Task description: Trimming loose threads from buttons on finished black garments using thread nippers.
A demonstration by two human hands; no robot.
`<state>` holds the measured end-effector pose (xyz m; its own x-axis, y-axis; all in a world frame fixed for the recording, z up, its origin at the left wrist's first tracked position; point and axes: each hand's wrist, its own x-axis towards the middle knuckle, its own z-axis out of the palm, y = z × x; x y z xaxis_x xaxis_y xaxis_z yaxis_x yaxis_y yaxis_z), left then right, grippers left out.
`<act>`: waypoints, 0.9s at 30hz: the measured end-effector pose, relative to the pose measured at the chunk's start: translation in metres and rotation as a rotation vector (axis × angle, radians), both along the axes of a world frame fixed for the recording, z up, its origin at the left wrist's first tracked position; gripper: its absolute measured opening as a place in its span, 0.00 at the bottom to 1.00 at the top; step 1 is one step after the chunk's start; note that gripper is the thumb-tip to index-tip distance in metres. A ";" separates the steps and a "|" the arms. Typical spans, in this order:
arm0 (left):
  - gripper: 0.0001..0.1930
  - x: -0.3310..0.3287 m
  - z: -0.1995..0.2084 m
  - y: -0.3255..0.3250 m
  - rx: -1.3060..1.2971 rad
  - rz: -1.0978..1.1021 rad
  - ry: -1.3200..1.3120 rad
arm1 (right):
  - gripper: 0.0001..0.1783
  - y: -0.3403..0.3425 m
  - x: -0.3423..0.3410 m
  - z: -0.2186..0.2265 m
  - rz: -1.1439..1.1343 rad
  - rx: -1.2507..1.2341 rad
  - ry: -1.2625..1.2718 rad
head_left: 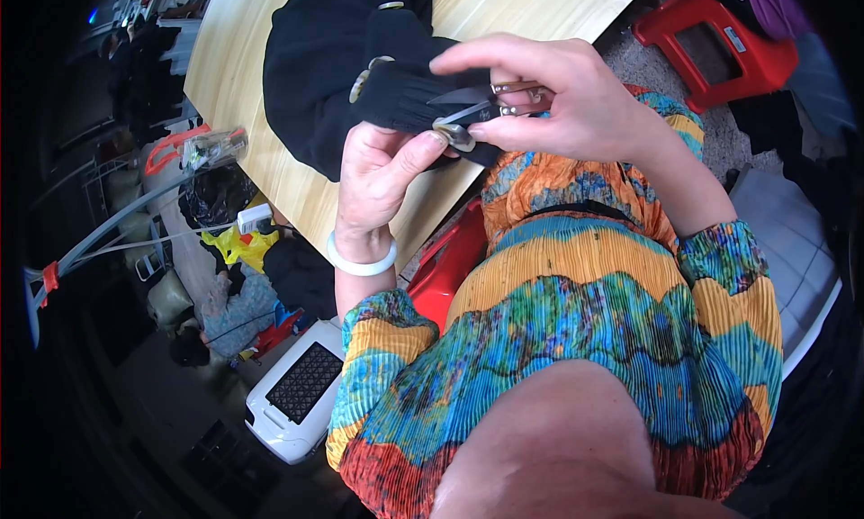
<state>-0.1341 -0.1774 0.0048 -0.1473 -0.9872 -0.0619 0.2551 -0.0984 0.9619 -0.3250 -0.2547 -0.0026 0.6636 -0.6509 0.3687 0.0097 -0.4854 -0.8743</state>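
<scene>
A black knitted garment (310,73) with several pale round buttons (369,78) lies bunched on the wooden table (513,10). My left hand (382,172), wearing a white bangle, pinches the garment's edge beside a shiny button (457,137). In my right hand (576,100) is a small pair of scissors (463,96), their handles between my fingers and their blades apart. One blade reaches right to the button near my left thumb. My right index finger stretches out above the scissors. Whether a thread lies between the blades is too small to tell.
A red plastic stool (711,51) stands at the upper right, and another red seat (445,267) is under the table edge. At the lower left sits a white box with a dark grille (301,388). Yellow plastic bags (238,246) and a cable lie to the left.
</scene>
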 end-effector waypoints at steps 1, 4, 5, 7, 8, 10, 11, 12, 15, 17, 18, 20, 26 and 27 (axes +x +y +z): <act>0.11 0.002 -0.001 -0.001 0.000 -0.001 -0.001 | 0.17 -0.001 0.002 0.000 -0.004 -0.046 -0.018; 0.09 0.003 -0.001 -0.003 0.103 -0.027 0.050 | 0.13 -0.003 0.006 -0.006 -0.022 -0.162 -0.021; 0.09 0.005 -0.001 -0.003 0.104 -0.023 0.050 | 0.13 -0.002 0.007 -0.006 -0.018 -0.161 -0.021; 0.07 0.010 -0.003 -0.005 0.261 -0.036 0.073 | 0.10 0.000 0.008 -0.007 0.002 -0.102 0.051; 0.06 0.009 -0.002 -0.007 0.255 -0.033 0.068 | 0.10 0.000 0.009 -0.009 0.004 -0.102 0.051; 0.07 0.012 -0.003 -0.006 0.276 -0.025 0.140 | 0.08 -0.001 0.011 -0.015 -0.039 -0.145 -0.060; 0.08 0.012 -0.003 -0.006 0.297 -0.020 0.211 | 0.08 -0.002 0.011 -0.017 -0.040 -0.145 -0.059; 0.09 0.010 -0.002 -0.007 0.294 -0.016 0.224 | 0.08 -0.003 0.011 -0.019 -0.057 -0.120 -0.089; 0.09 0.004 0.002 -0.008 0.296 0.031 0.230 | 0.08 -0.004 0.013 -0.025 -0.084 0.054 -0.158; 0.09 0.005 0.000 -0.008 0.281 0.053 0.230 | 0.09 -0.008 0.013 -0.030 -0.137 0.166 -0.186; 0.09 0.005 -0.002 -0.009 0.267 0.070 0.229 | 0.09 -0.012 0.013 -0.034 -0.170 0.279 -0.245; 0.09 0.008 -0.004 -0.008 0.252 0.085 0.218 | 0.10 -0.021 0.008 -0.039 -0.253 0.406 -0.277; 0.08 0.006 -0.009 -0.016 0.255 0.157 0.171 | 0.11 -0.002 0.000 -0.026 -0.314 0.126 -0.139; 0.08 0.005 -0.011 -0.017 0.253 0.166 0.181 | 0.14 0.000 0.000 -0.025 -0.288 0.117 -0.163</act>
